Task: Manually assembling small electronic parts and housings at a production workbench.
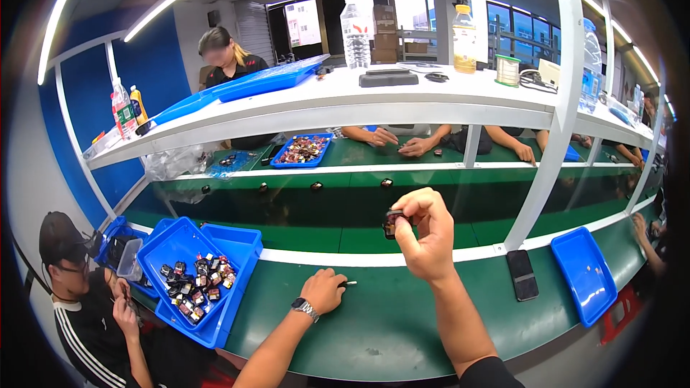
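My right hand [429,238] is raised above the green bench [402,316]. Between its thumb and fingers it pinches a small black electronic part [392,223] with a reddish-brown inside. Lower and to the left, my left hand [325,292], a metal-band watch on its wrist, rests on the bench. Its fingers are closed on a short thin stick [348,284] with a pale tip; the rest of the stick is hidden. Left of that hand, a blue tray [154,244] holds many similar small black parts and is stacked on another blue tray [248,244].
A black phone [522,275] and a blue tray [586,280] lie to the right. Small parts [316,186] sit spaced along the dark green belt [345,208]. A white shelf [316,111] on posts spans above it. A co-worker [90,302] sits at left; others work across the belt.
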A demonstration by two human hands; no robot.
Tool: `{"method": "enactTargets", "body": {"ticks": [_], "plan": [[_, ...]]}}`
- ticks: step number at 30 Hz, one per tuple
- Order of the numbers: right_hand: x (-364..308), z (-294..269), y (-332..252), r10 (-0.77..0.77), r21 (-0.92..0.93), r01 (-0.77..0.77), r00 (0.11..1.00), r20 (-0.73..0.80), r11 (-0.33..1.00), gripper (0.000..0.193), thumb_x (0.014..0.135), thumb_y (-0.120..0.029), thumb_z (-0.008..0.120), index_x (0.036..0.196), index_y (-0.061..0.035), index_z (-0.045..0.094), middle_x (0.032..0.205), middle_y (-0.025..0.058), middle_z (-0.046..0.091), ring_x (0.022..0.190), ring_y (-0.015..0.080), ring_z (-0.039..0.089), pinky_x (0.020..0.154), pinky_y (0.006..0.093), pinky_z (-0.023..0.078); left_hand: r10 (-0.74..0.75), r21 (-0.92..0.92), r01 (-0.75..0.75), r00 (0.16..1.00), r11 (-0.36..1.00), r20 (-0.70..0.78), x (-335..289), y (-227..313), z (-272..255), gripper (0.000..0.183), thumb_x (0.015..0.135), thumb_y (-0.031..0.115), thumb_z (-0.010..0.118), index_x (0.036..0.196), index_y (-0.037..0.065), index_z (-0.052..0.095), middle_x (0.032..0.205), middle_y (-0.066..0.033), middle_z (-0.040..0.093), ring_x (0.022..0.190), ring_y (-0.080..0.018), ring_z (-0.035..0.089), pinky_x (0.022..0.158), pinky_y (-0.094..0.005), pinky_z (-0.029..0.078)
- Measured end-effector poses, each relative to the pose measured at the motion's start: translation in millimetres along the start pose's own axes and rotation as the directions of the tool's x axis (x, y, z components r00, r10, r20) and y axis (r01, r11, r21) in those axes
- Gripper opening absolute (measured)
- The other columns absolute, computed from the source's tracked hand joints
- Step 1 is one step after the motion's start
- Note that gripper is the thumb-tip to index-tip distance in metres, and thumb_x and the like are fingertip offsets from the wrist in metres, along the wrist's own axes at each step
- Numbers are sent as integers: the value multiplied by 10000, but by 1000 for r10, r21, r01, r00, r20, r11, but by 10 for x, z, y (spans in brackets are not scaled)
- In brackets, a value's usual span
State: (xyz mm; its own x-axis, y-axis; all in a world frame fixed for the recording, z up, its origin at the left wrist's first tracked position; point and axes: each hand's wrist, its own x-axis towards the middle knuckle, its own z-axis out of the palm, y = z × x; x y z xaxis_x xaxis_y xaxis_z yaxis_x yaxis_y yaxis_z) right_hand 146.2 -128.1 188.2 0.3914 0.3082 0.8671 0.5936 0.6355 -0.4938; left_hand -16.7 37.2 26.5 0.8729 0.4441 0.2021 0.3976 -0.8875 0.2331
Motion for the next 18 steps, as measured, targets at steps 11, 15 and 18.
{"method": "enactTargets", "body": {"ticks": [11, 15, 18], "plan": [[-1231, -440, 705, 631, -34, -635, 771, -93, 771, 210, 870, 29, 673, 1035, 24, 544, 982, 88, 628, 946, 122, 635, 772, 278, 606, 12, -916, -6, 1000, 400, -1, 341, 724, 82, 324, 962, 64, 639, 1259, -62, 613, 1162, -154, 697, 1025, -191, 691, 889, -319, 570], [-1417, -337, 699, 627, -8, -637, 761, -168, 771, 229, 853, 33, 692, 1041, 32, 562, 976, 90, 633, 933, 135, 643, 763, 277, 615, 23, -981, 28, 999, 194, 33, 386, 830, 368, 318, 967, 64, 651, 1255, -64, 615, 1152, -136, 702, 1013, -179, 693, 875, -309, 579], [-1466, -322, 666, 573, -128, -592, 804, -160, 796, 195, 843, 21, 705, 1008, 40, 604, 963, 113, 665, 901, 155, 676, 746, 305, 621, 15, -991, 43, 999, 125, 45, 367, 821, 442, 290, 967, 35, 644, 1237, -69, 626, 1143, -125, 705, 1011, -172, 692, 869, -309, 585]]}}
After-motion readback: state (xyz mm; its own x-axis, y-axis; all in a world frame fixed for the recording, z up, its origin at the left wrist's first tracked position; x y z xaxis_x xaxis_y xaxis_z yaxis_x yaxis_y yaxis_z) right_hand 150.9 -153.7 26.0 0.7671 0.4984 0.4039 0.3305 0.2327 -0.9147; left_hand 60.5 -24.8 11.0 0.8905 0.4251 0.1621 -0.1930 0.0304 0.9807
